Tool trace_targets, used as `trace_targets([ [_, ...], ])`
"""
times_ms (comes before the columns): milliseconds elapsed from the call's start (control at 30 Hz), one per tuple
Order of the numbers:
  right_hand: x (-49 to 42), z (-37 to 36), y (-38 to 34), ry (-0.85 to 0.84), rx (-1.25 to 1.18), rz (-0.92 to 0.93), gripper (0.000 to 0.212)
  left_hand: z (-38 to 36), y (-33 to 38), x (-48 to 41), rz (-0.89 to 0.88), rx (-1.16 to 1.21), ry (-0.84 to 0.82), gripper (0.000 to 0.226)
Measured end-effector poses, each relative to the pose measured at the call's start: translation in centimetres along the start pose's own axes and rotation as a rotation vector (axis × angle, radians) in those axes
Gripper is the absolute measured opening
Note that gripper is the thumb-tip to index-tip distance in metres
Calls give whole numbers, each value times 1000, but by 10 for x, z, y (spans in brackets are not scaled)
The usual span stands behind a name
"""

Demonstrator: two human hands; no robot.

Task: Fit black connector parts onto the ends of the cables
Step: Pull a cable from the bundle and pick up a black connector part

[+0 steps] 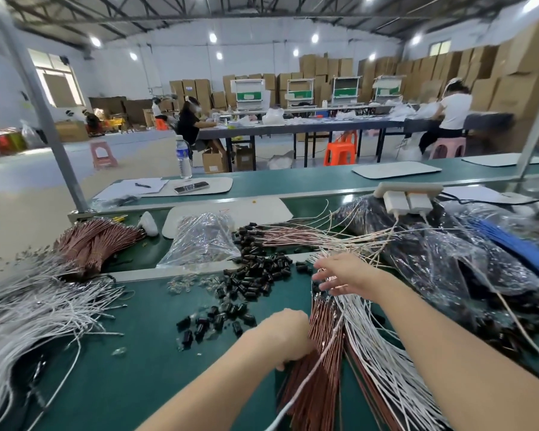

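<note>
A bundle of copper-brown and white cables [330, 362] fans up from the table's near edge. My left hand [285, 334] grips this bundle at its left side, fingers curled round the brown cables. My right hand [346, 273] lies over the upper cable ends, its fingers spread and touching them. Loose black connector parts [255, 276] are heaped on the green mat just left of my right hand. A smaller scatter of black connectors [212, 321] lies left of my left hand. Fitted cables with black ends [293, 236] lie behind the heap.
White cables [38, 309] and a brown bundle [97, 241] fill the left side. A clear plastic bag [201, 241] sits behind the connectors. Bags of dark parts [448, 253] and blue cables [517, 247] crowd the right, under a power strip [408, 191]. A water bottle [183, 157] stands farther back.
</note>
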State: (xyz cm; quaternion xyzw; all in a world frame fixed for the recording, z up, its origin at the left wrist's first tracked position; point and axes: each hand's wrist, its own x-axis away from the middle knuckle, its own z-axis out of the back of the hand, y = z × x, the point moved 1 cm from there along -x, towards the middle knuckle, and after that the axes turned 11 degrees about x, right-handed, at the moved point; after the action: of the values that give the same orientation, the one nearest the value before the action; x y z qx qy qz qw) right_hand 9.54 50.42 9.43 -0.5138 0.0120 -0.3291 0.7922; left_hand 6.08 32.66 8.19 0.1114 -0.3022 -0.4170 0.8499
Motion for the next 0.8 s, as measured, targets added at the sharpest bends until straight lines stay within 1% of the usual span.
trace_targets([
  [133, 10, -8, 6, 12, 4, 34, 28, -4, 7, -4, 75, 43, -36, 32],
  [200, 14, -12, 8, 25, 20, 55, 28, -2, 3, -8, 84, 86, -39, 32],
  [300, 19, -15, 10, 74, 62, 103, 23, 1, -10, -7, 76, 254, -28, 28],
  [400, 22, -16, 7, 137, 65, 124, 26, 7, -28, 0, 27, 364, 1, 27],
  [467, 19, -19, 3, 195, 58, 138, 28, 12, -39, 4, -17, 370, 39, 20],
  [567, 9, -29, -4, 286, -15, 178, 28, 18, -53, 6, -62, 359, 150, 24],
  [633, 0, -38, -6, 313, -106, 190, 26, 21, -61, 8, -89, 352, 190, 26],
  [700, -8, -45, -5, 326, -159, 198, 25, 24, -69, 11, -125, 335, 195, 27],
  [767, -15, -52, -4, 342, -147, 212, 25, 28, -76, 13, -164, 355, 204, 26],
  [800, -18, -56, -3, 345, -122, 220, 26, 30, -81, 14, -180, 402, 204, 24],
])
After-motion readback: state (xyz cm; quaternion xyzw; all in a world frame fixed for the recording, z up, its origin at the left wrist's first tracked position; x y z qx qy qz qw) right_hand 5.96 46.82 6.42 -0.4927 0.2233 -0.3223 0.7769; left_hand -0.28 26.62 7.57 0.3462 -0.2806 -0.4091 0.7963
